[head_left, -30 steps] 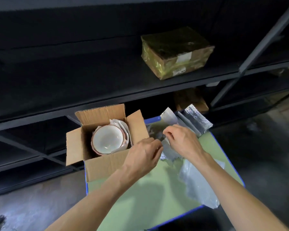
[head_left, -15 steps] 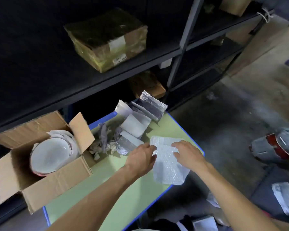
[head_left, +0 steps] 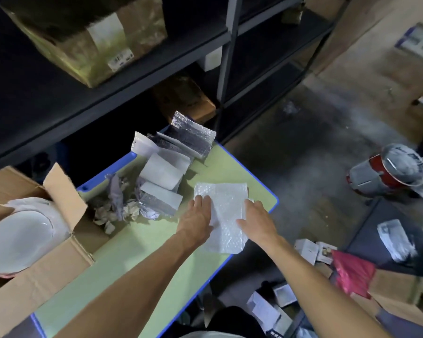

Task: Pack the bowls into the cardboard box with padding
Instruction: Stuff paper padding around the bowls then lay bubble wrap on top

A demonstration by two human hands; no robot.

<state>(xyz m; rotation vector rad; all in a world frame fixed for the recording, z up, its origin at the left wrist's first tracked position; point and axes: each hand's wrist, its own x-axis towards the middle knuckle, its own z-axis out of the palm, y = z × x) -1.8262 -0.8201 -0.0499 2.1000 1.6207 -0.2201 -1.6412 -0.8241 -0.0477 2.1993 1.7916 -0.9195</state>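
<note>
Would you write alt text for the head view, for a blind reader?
The left hand and right hand lie flat on a bubble wrap sheet on a green table; an open cardboard box nearby holds a bowl.

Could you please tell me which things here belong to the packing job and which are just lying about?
Job: cardboard box; white bowl inside it; bubble wrap sheet under left hand and right hand; foil pouches; crumpled paper.
Lying about: taped parcel; red-and-grey appliance; pink bag; small white boxes.
</note>
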